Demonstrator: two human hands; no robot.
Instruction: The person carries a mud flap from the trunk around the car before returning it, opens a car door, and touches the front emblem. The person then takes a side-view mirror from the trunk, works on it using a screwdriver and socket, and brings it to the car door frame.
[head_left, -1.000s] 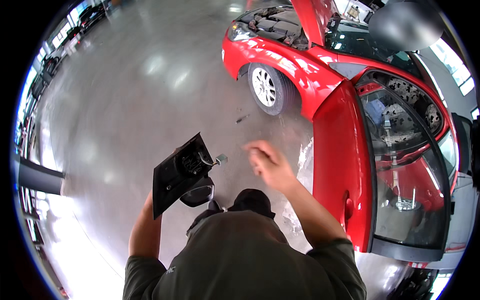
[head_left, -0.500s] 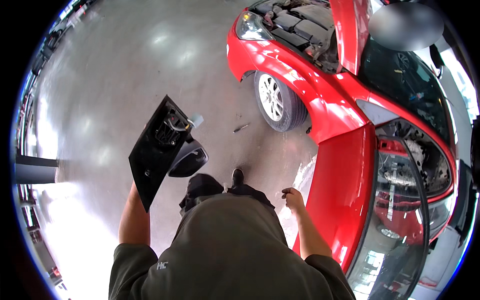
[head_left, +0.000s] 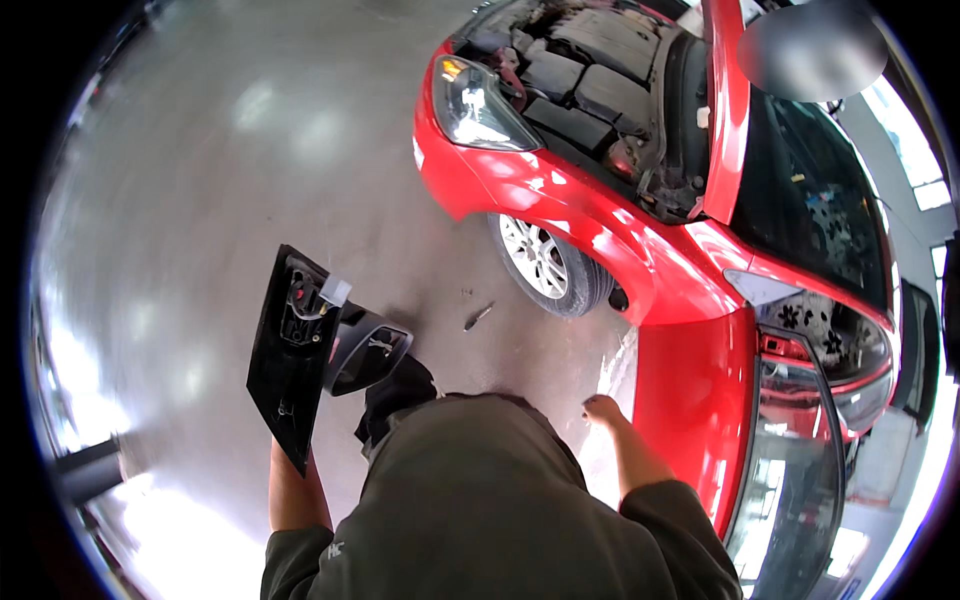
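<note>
A car side mirror (head_left: 367, 352) in a dark housing hangs to my left, fixed to a flat black diamond-shaped mounting panel (head_left: 277, 385). A pale connector (head_left: 336, 291) sticks out near the panel's upper end. My left forearm rises behind the lower end of this panel and carries the mirror; the panel hides my left hand's fingers. Low at my right side, my right hand (head_left: 603, 410) is closed, its fingers curled. Whether anything small is inside it I cannot make out. It is nearest to the red car's open front door (head_left: 693, 400) and appears apart from it.
The red car (head_left: 575, 180) stands ahead and to the right, its hood raised over the engine bay (head_left: 590, 90). Its front wheel (head_left: 540, 262) is on the grey floor (head_left: 200, 200). A small slim tool (head_left: 479, 316) lies on the floor near the wheel.
The car looks closer and more of its engine bay shows. The mirror has shifted lower and slightly left in view, still carried. My right hand sits slightly lower and further right.
</note>
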